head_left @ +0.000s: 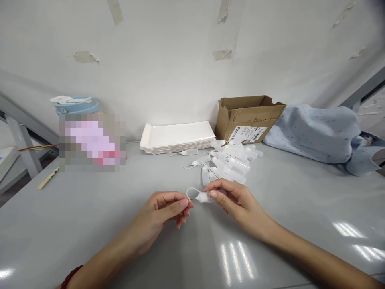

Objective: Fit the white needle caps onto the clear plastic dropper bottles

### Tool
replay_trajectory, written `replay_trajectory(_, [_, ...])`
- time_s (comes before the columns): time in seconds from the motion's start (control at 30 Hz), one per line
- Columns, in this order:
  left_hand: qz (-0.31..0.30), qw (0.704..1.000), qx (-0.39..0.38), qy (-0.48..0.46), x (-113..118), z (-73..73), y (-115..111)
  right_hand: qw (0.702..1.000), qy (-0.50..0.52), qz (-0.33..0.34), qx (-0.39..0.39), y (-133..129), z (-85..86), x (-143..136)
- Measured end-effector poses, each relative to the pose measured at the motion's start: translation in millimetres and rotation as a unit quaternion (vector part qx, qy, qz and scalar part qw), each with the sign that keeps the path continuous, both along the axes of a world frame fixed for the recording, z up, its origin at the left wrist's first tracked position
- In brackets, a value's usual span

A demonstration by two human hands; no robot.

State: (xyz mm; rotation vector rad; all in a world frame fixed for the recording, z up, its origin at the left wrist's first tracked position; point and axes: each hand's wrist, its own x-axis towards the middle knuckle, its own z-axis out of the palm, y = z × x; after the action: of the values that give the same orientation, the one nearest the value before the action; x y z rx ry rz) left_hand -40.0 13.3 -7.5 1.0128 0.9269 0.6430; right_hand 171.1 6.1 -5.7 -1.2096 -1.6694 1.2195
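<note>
Between thumb and fingers, my right hand point(231, 196) grips a small translucent dropper bottle point(203, 197), its pointed tip facing left. A thin white strap point(194, 188) loops from the bottle's neck over to my left hand point(170, 206). My left thumb and forefinger are pinched on the strap's end, close to the bottle's tip; the cap there is hidden by the fingers. Just beyond my hands lies a loose pile of similar dropper bottles point(230, 164), several with thin straps sticking out. One bottle point(190, 152) lies apart at the pile's left.
Behind the pile stand a stack of white padded envelopes point(177, 136) and an open cardboard box point(249, 120). Light blue fabric point(315, 132) lies at the right. Farther left are a light blue lidded container point(76, 105), a blurred-out pink item point(93, 140) and a narrow strip point(48, 178).
</note>
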Motion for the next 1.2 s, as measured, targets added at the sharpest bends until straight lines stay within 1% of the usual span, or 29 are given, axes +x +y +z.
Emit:
replay_trajectory(0.37, [0.000, 1.000, 0.004, 0.003, -0.4, -0.8, 0.2, 1.000, -0.018, 0.006, 0.013, 0.2, 1.7, 1.1])
replay_trajectory(0.6, [0.004, 0.998, 0.049, 0.034, -1.3, -1.9, -1.9, 0.999, -0.042, 0.008, 0.025, 1.3, 0.5, 3.1])
replay_trajectory(0.67, [-0.001, 0.996, 0.076, 0.051, -1.7, -3.1, -1.8, 0.997, -0.056, 0.010, 0.048, 1.1, -0.1, 3.5])
replay_trajectory(0.83, [-0.012, 0.980, 0.154, 0.124, -1.5, -2.9, -0.8, 0.987, -0.087, 0.011, 0.138, -1.1, -3.4, 3.3])
replay_trajectory(1.07, [-0.026, 0.955, 0.210, 0.206, 0.8, -0.1, -3.7, 0.977, -0.102, 0.023, 0.185, -1.7, -8.9, 1.1])
replay_trajectory(1.2, [-0.031, 0.945, 0.231, 0.230, 2.2, -1.3, -5.4, 0.972, -0.103, 0.024, 0.212, -1.9, -14.3, -0.9])
